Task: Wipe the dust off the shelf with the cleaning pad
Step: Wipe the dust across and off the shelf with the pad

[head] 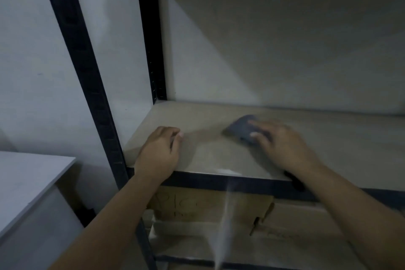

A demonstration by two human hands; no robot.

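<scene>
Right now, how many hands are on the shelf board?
2. The left hand rests near the shelf board's front left corner; the right hand presses the cleaning pad mid-board.

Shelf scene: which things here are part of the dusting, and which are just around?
Part of the job:
- cleaning pad, under the right hand
- shelf board
- left hand, resting on the board

Just around:
- cardboard boxes below
- white table at left

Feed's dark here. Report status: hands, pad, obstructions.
Right hand pressing cleaning pad on shelf. Left hand resting on shelf, holding nothing. Nothing in the way.
</scene>
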